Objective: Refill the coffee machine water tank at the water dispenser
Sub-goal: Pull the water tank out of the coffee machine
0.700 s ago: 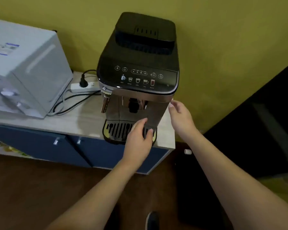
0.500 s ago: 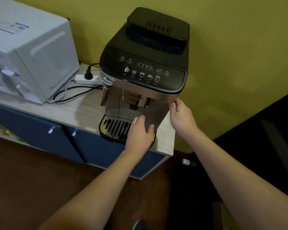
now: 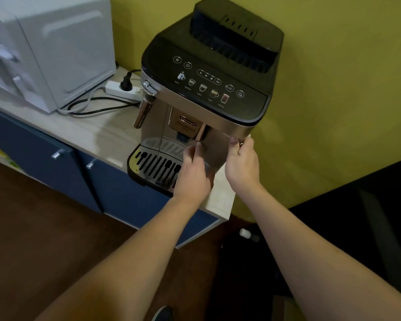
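Nearest the camera, two bare forearms extend forward over a dark floor. The left hand (image 3: pixel 192 174) rests against the lower front right of the coffee machine (image 3: pixel 204 96), its fingers curled on the front panel just beside the drip tray (image 3: pixel 153 166); whether they close around an edge cannot be told. The right hand (image 3: pixel 242 163) is raised at the machine's front right corner, with thumb and fingertips (image 3: pixel 234 142) pinched narrowly on a thin edge directly under the dark control panel (image 3: pixel 218 86). This edge appears to belong to the front face of the water tank (image 3: pixel 214 149), which sits fully inside the machine body on the right side; its water level is not visible. The step in hand is judged to be tank extraction, not yet begun. The machine stands near the right end of the counter (image 3: pixel 97 133), with its right side close to the counter end. Farther left, a power strip (image 3: pixel 122 90) and cables lie on the counter, and beyond them stands the white water dispenser (image 3: pixel 56 49). Hazards: a pinch grip on a thin edge can slip when the tank releases. A hard pull with the body unbraced can drag the machine toward the counter edge. A tank tilted in transit toward the dispenser can spill residual water onto the power strip.
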